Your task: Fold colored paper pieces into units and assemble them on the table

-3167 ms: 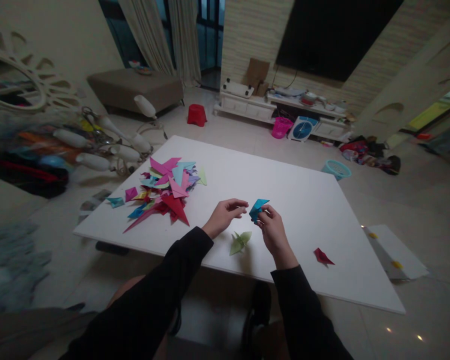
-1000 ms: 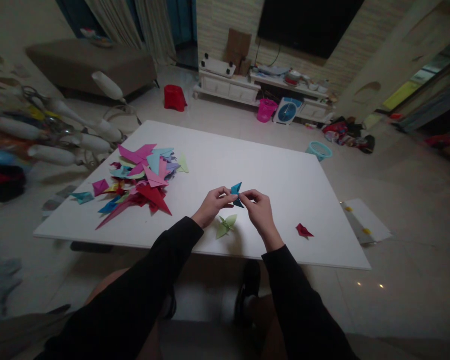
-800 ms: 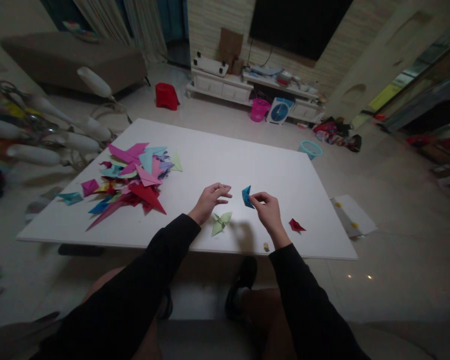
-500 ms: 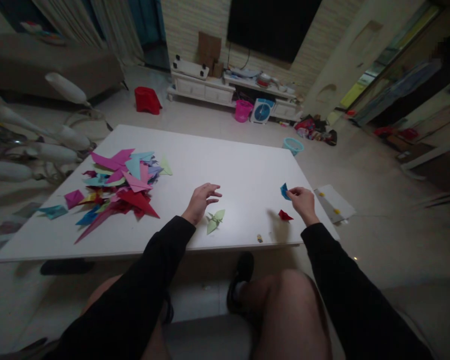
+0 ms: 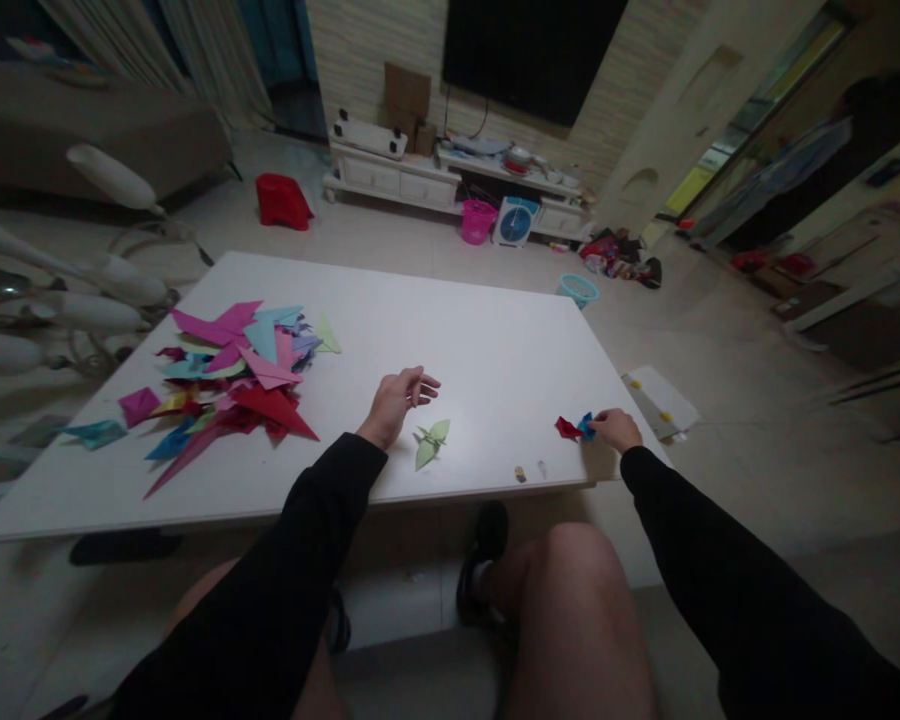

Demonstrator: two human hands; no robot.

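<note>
My right hand pinches a small blue folded-paper piece low over the right end of the white table. Just left of it, close or touching, lies a red folded-paper piece. My left hand hovers near the middle of the table, fingers apart and holding nothing. Beside it a pale green origami crane rests on the tabletop. A heap of colourful origami pieces, pink, red, blue and green, covers the left part of the table.
Two tiny bits lie near the front edge, one of them a brownish scrap. White lamp arms crowd the table's left side. On the floor beyond stand a red stool, a pink bucket and a blue basket.
My right hand has come down and slightly right, bringing the blue paper piece from above the table to beside the red one. My left hand has barely moved.
</note>
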